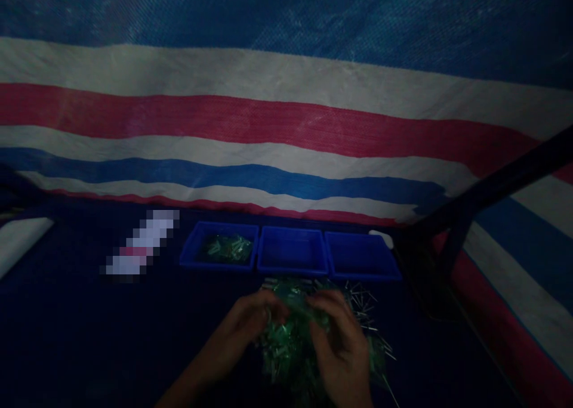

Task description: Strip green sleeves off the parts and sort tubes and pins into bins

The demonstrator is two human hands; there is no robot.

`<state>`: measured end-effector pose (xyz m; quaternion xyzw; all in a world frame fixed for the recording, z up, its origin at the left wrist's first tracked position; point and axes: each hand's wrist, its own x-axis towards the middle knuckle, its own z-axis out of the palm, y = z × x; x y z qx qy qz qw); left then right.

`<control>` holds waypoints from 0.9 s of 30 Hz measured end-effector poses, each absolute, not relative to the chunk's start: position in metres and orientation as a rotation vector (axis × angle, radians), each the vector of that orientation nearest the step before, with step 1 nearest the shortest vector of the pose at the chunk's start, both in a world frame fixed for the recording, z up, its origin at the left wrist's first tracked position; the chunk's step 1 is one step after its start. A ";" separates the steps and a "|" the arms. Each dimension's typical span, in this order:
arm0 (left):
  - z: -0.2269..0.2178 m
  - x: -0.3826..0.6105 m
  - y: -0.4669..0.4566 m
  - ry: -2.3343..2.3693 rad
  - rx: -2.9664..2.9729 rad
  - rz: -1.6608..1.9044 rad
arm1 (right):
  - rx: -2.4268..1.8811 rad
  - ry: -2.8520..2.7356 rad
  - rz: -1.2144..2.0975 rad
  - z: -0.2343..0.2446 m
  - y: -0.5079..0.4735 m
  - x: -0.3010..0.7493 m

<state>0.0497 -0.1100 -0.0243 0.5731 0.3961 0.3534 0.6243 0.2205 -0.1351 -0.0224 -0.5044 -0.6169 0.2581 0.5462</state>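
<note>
A loose pile of small clear, greenish plastic packets lies on the dark table, with thin metal pins scattered along its right side. Both hands are held over this pile. My right hand pinches a small clear plastic packet between thumb and fingers. At the pile's left side, my left hand has its fingers curled in and closed; darkness and blur hide what they grip, if anything.
Three blue trays stand in a row behind the pile. The left tray contains several small packets; the middle tray and right tray show bare bottoms. A striped sheet hangs behind. A dark slanted bar crosses at right.
</note>
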 end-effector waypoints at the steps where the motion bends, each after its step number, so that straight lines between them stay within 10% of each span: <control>1: -0.029 0.050 -0.110 0.900 1.199 0.808 | -1.164 -1.522 0.575 -0.022 -0.135 0.220; 18: -0.006 0.005 -0.077 1.789 2.187 1.419 | -1.357 -1.457 0.512 -0.028 -0.123 0.226; 27: -0.025 -0.004 -0.071 2.301 2.204 1.138 | -1.412 -1.758 0.551 -0.022 -0.120 0.239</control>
